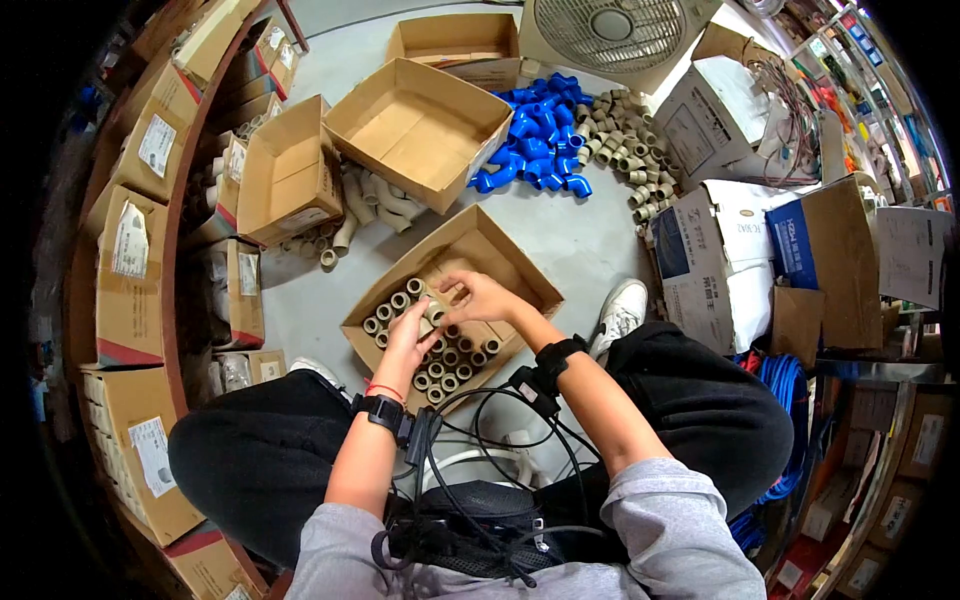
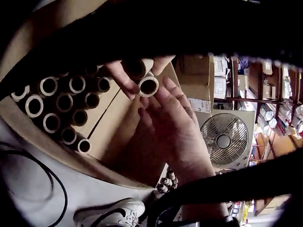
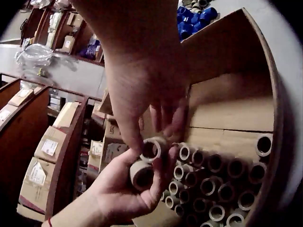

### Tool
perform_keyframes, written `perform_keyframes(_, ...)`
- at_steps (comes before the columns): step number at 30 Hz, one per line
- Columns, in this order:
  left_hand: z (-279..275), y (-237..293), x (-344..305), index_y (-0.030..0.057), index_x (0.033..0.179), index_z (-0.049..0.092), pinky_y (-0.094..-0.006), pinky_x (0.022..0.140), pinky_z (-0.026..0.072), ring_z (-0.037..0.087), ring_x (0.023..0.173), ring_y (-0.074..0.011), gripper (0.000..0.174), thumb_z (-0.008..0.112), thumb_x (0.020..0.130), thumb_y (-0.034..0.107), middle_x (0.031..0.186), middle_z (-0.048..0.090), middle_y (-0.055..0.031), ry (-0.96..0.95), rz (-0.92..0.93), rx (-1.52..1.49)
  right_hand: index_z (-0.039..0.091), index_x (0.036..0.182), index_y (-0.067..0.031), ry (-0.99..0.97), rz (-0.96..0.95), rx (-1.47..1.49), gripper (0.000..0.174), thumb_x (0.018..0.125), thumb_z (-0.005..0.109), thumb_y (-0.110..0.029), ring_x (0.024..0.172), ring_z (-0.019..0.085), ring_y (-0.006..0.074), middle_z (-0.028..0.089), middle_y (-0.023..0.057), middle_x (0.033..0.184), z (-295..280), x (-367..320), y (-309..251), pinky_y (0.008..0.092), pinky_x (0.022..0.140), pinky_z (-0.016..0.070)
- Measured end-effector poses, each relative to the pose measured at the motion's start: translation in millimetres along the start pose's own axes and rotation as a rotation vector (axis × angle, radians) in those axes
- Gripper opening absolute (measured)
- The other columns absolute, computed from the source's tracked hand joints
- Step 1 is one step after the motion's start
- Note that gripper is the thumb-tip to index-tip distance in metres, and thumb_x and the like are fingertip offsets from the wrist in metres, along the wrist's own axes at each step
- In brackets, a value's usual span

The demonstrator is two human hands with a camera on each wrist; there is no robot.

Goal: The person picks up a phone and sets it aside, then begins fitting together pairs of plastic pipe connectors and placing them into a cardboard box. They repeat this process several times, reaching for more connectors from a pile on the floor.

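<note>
My left hand (image 1: 407, 333) grips a beige pipe fitting (image 1: 434, 314) above an open cardboard box. Two round openings show at the held piece in the right wrist view, where the left hand (image 3: 125, 187) cups it from below. From the other side comes my right hand (image 1: 480, 298), its fingertips right at the piece's rim and its fingers loosely bent. In the left wrist view the right hand (image 2: 177, 137) has its fingers spread beside the fitting's end (image 2: 148, 87). Rows of like fittings (image 1: 450, 358) stand with their openings up inside the box (image 1: 530, 275).
Blue elbow fittings (image 1: 535, 150) and more beige fittings (image 1: 625, 140) lie heaped on the floor ahead. Cardboard boxes (image 1: 420, 125) stand front left; a fan (image 1: 612, 25) is beyond. Black cables (image 1: 480, 400) hang between the arms. Loaded shelves line both sides.
</note>
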State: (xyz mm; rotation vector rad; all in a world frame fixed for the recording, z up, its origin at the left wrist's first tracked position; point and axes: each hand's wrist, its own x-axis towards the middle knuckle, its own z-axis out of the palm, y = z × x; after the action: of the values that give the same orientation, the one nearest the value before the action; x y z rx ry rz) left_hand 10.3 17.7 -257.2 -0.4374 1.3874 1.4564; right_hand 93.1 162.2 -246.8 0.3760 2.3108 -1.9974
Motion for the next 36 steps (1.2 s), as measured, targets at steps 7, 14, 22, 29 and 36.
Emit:
perform_keyframes(7,17,-3,10,0.0096,0.105,0.048,-0.0306,0.07,0.0479,0.054,0.08,-0.0177,0.037,0.053,0.08,0.036,0.097,0.054,-0.0063,-0.092,-0.066,0.073,0.057,0.088,-0.0035,0.268,-0.034,-0.337,0.041,0.052,0.07,-0.017,0.074,0.056,0.0232,0.057,0.013,0.083,-2,-5,19,0.0299,0.066,0.0458)
perform_keyframes(14,23,3,10,0.0119,0.088,0.05,-0.0237,0.059,0.0462,0.057,0.069,-0.0145,0.029,0.052,0.079,0.04,0.084,0.056,-0.0022,-0.053,-0.025,0.188,0.058,0.083,-0.0046,0.276,0.164,-0.477,0.034,0.053,0.067,-0.017,0.076,0.057,0.0278,0.058,0.0147,0.08,-14,-15,47,0.0337,0.067,0.0455)
perform_keyframes(22,22,-4,36,0.0074,0.085,0.049,-0.0266,0.06,0.0469,0.052,0.063,-0.0143,0.027,0.052,0.081,0.034,0.073,0.05,-0.0012,-0.002,0.185,0.026,0.054,0.08,-0.005,0.018,0.266,-0.693,0.023,0.06,0.06,-0.013,0.078,0.054,0.0326,0.054,0.0161,0.083,22,-24,89,0.0385,0.069,0.0442)
perform_keyframes(29,43,-5,43,-0.0022,0.083,0.06,-0.0221,0.061,0.0396,0.049,0.066,-0.0089,0.033,0.058,0.078,0.03,0.074,0.057,-0.0034,-0.048,0.543,0.923,0.054,0.084,-0.0047,0.04,0.256,-0.69,0.024,0.063,0.058,-0.015,0.08,0.053,0.0325,0.053,0.0161,0.084,11,-26,95,0.0383,0.07,0.0437)
perform_keyframes(36,51,6,51,0.0003,0.081,0.063,-0.0248,0.053,0.0416,0.051,0.055,-0.0122,0.03,0.068,0.066,0.026,0.064,0.058,-0.0095,-0.145,0.733,1.155,0.051,0.092,-0.0027,0.322,0.179,-0.509,0.03,0.064,0.056,-0.011,0.087,0.052,0.0325,0.052,0.0176,0.092,-36,-21,45,0.0378,0.076,0.0426)
